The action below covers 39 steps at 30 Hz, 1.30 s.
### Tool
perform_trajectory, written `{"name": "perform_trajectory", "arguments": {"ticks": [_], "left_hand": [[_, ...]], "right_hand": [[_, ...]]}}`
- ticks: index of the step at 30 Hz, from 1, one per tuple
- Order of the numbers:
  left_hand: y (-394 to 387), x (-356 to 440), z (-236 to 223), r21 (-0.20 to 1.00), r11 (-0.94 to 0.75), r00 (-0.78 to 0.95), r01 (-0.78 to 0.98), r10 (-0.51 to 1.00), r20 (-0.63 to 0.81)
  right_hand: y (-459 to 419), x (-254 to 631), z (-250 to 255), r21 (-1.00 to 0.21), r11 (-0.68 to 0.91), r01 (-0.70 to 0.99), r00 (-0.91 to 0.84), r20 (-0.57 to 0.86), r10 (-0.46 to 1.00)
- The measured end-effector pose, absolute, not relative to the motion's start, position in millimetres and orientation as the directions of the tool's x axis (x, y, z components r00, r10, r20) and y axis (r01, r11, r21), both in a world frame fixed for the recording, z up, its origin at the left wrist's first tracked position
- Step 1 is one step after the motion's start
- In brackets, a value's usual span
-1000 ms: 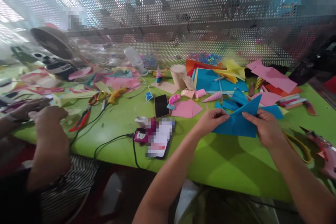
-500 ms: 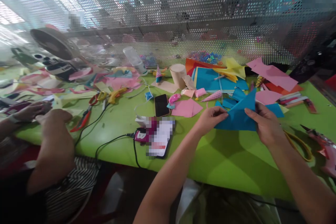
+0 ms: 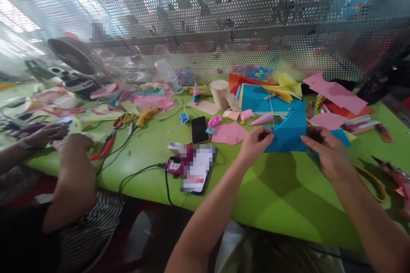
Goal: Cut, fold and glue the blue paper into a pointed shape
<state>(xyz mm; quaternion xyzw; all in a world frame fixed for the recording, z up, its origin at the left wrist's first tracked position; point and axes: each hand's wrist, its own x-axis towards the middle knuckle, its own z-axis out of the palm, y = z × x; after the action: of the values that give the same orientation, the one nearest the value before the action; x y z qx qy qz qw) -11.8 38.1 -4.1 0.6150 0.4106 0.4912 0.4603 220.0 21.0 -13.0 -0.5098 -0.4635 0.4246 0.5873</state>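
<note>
A folded blue sheet (image 3: 290,134), felt or paper, is held up over the green table (image 3: 256,217). My left hand (image 3: 254,143) pinches its left edge between thumb and fingers. At the right edge is my right hand (image 3: 329,149), thumb in front, the other fingers partly hidden behind. Just beyond the sheet lie a small pink cone (image 3: 261,119) and a stack of blue sheets (image 3: 259,98). Pink pieces (image 3: 229,133) rest left of my left hand. Beside my right forearm are yellow-handled scissors (image 3: 373,183), only partly visible.
Left of my arm lie a lit phone (image 3: 200,168), a dark phone (image 3: 199,130) and a black cable (image 3: 137,172). Red-handled pliers (image 3: 395,179) lie far right. A co-worker's arms (image 3: 75,166) rest at left, near orange scissors (image 3: 105,145). Behind stands a perforated metal screen (image 3: 198,21).
The blue sheet's raised right corner has come down and the sheet looks narrower. My right hand has shifted slightly right along its edge. The view has turned a little left.
</note>
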Motion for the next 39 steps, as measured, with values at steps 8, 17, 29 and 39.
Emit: {"name": "perform_trajectory", "arguments": {"ticks": [8, 17, 29, 39], "left_hand": [[33.4, -7.1, -11.2, 0.806, -0.44, 0.159, 0.396, 0.897, 0.412], [26.4, -2.4, -10.3, 0.691, -0.5, 0.205, 0.522, 0.86, 0.468], [24.6, 0.5, -10.1, 0.651, -0.535, 0.218, 0.539, 0.835, 0.506], [25.6, -3.2, -5.6, 0.693, -0.532, 0.217, 0.487, 0.842, 0.494]], "right_hand": [[15.0, 213.4, -10.7, -0.991, -0.031, -0.133, 0.025, -0.035, 0.999], [8.1, 198.2, -10.6, -0.982, -0.046, -0.182, -0.051, -0.038, 0.998], [9.6, 199.9, -19.3, -0.973, -0.041, -0.226, -0.045, -0.032, 0.998], [7.5, 194.3, -7.8, -0.943, -0.071, -0.326, 0.032, -0.087, 0.996]]}}
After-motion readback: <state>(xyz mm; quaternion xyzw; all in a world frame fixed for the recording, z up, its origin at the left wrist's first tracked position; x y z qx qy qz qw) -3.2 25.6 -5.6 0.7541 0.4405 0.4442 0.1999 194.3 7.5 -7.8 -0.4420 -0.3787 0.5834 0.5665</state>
